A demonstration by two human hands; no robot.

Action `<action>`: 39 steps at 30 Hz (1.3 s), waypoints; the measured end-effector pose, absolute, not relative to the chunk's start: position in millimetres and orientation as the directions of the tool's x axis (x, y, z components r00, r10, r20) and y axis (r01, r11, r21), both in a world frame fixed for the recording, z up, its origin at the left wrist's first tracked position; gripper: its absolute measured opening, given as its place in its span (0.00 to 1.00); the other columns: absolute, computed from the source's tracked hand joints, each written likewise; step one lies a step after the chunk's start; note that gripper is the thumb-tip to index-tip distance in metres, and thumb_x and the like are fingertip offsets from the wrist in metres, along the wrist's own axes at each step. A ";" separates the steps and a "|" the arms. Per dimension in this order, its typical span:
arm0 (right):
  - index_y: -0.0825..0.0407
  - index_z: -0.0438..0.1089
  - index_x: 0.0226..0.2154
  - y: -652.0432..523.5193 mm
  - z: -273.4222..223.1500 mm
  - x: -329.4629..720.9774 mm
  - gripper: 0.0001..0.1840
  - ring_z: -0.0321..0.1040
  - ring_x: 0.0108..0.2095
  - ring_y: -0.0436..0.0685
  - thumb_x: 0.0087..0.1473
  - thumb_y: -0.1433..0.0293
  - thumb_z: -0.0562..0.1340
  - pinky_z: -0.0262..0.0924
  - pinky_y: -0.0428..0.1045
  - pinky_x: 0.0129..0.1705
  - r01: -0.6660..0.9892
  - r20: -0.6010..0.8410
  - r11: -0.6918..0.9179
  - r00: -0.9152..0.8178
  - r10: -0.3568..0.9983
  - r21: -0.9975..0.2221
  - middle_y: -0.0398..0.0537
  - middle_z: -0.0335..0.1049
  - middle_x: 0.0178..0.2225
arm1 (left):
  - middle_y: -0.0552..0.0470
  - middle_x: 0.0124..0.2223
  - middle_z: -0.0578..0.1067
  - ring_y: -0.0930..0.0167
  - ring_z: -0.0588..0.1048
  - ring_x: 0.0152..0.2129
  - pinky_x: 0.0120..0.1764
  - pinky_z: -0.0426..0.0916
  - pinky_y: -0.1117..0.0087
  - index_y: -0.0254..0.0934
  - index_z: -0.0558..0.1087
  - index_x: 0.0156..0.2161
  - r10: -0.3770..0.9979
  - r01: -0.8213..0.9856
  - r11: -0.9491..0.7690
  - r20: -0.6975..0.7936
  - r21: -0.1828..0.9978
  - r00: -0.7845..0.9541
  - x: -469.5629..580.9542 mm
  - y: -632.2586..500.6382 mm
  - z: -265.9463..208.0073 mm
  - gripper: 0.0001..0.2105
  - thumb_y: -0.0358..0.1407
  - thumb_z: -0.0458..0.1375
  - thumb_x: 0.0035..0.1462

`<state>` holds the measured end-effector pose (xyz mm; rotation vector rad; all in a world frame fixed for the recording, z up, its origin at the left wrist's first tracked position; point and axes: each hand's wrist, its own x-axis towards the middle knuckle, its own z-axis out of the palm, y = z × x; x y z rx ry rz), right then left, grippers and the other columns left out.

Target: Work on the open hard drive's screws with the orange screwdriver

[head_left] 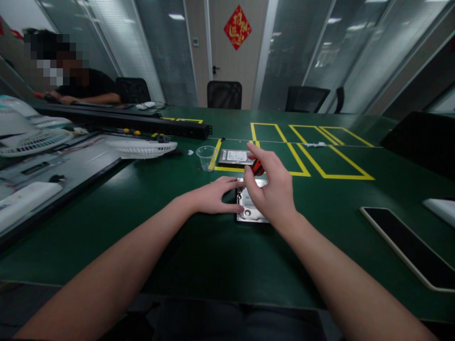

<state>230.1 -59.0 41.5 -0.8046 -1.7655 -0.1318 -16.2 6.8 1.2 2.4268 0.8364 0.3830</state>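
Note:
A silver hard drive [253, 215] lies flat on the green table in front of me, partly covered by my hands. My left hand [216, 195] grips its left side, with the thumb on the near part and the fingers at the far part. Over the drive, my right hand [272, 184] is closed round a screwdriver with a red and black handle [257, 166]. The screwdriver points down at the drive's far left area; where exactly its tip touches I cannot tell. Just behind lies a second hard drive [232, 157], inside a yellow taped outline.
A clear plastic cup [206, 158] stands left of the second drive. White fan parts [142, 148], a metal panel [81, 163] and a long black bar [142, 124] occupy the left. A phone [408, 246] lies at right. Across the table sits a person [95, 85].

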 end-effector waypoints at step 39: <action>0.41 0.70 0.81 -58.8 37.6 228.4 0.32 0.86 0.52 0.67 0.81 0.71 0.63 0.89 0.67 0.57 0.568 0.872 0.750 -0.111 0.478 -0.339 0.58 0.86 0.65 | 0.33 0.91 0.69 0.37 0.65 0.89 0.89 0.62 0.29 0.46 0.74 0.87 0.623 0.472 -0.676 0.095 0.565 0.777 -14.9 5.9 4.1 0.49 0.70 0.75 0.74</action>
